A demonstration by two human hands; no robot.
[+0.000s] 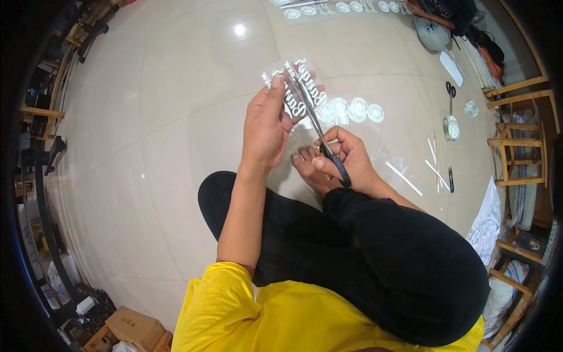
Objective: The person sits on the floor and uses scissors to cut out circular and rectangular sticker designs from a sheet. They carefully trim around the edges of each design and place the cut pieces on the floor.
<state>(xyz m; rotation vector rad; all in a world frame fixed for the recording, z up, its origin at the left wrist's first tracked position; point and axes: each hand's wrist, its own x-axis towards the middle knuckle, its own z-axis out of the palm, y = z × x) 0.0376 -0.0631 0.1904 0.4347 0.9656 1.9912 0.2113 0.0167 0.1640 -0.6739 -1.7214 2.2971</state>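
Note:
My left hand [266,121] holds up a clear film sheet [286,94] with white printed lettering, its thumb on top and fingers behind. In my right hand [352,158] are black-handled scissors [313,112], finger and thumb in the handle loops. Their blades point up and left and lie over the film between two printed designs. Behind, on the floor, lies a clear strip with round white prints [357,110]. My bare foot [314,171] rests just below the scissors.
At right on the tiled floor are more scissors [451,94], a small black cutting tool [451,179], thin white strips [403,178] and crumpled white sheeting [486,224]. Another person's arm [431,15] is at the top right, by a longer printed film [334,9]. A cardboard box [134,328] stands lower left.

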